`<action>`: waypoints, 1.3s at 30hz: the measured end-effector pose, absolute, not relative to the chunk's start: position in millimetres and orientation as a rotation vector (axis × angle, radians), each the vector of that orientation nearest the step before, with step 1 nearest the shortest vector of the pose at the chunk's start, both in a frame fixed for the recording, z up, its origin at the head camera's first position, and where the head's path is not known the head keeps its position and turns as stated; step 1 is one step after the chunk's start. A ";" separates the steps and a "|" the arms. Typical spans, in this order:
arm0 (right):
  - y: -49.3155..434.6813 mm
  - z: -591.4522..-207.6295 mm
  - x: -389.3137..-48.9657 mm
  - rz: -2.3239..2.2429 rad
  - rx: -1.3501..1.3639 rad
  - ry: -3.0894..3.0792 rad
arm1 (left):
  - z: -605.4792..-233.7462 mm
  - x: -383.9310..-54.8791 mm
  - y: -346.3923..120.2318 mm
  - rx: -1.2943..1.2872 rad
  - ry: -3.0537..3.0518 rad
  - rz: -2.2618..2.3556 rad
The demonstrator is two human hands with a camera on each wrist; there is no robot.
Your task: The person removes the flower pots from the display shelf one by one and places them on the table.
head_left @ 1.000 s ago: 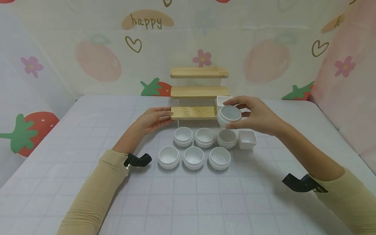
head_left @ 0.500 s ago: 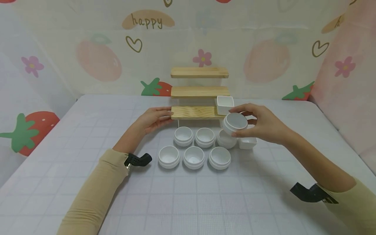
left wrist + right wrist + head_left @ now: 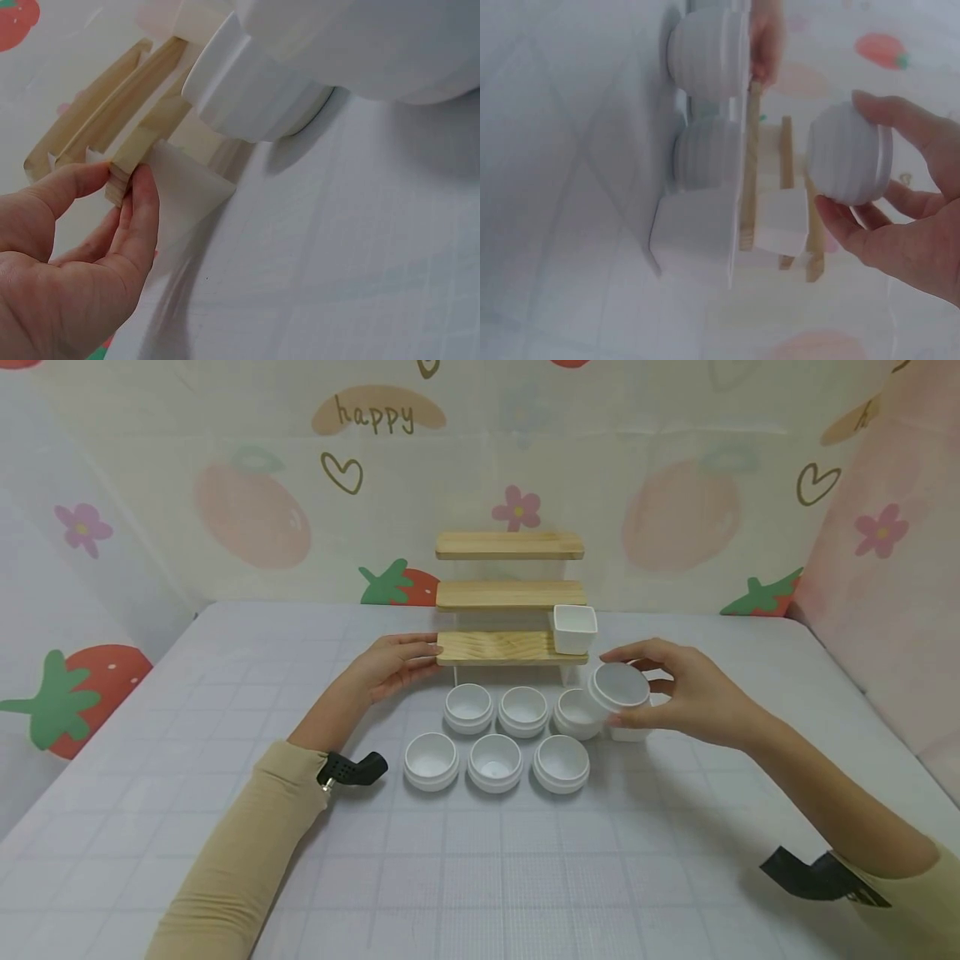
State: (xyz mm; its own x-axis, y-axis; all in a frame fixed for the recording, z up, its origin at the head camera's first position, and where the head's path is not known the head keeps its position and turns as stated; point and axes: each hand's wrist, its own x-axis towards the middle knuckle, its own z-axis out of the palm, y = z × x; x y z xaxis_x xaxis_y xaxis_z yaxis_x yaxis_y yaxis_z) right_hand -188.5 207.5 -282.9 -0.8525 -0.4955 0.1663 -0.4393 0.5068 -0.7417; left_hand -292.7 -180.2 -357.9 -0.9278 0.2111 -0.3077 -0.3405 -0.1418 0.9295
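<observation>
My left hand pinches the left end of the lowest board of a three-tier wooden shelf stand. In the left wrist view its thumb lies over the board's end, with the fingers beneath. Gripped by its sides, a round white bowl is held in the air by my right hand, to the right of the stand. The right wrist view shows this ribbed bowl between thumb and fingers. A square white pot stands on the lowest board's right end.
Several round white bowls stand in two rows before the stand. A second square pot at the right of the back row is mostly hidden behind the right hand and its bowl. A printed backdrop rises behind the table.
My right hand has moved right and toward me with the round bowl, away from the lowest board. The square pot on that board is now fully visible. The left hand has stayed put.
</observation>
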 end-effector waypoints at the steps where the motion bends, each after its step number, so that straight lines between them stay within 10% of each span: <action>1: 208.7 -283.5 -187.0 -1.280 -0.828 2.670 | -358.1 -292.8 -180.2 -0.142 1.775 2.126; 39: 223.5 -326.7 -159.4 -1.291 -0.802 2.628 | -356.0 -290.1 -179.9 -0.125 1.780 2.127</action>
State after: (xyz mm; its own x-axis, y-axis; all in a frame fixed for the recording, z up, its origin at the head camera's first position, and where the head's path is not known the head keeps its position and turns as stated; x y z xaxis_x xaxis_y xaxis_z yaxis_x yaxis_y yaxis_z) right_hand -159.4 223.5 -326.7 -0.8552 -0.5009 0.1330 -0.4114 0.5001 -0.7620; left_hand -290.1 -179.9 -356.0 -0.9302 0.2179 -0.2955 -0.3293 -0.1390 0.9339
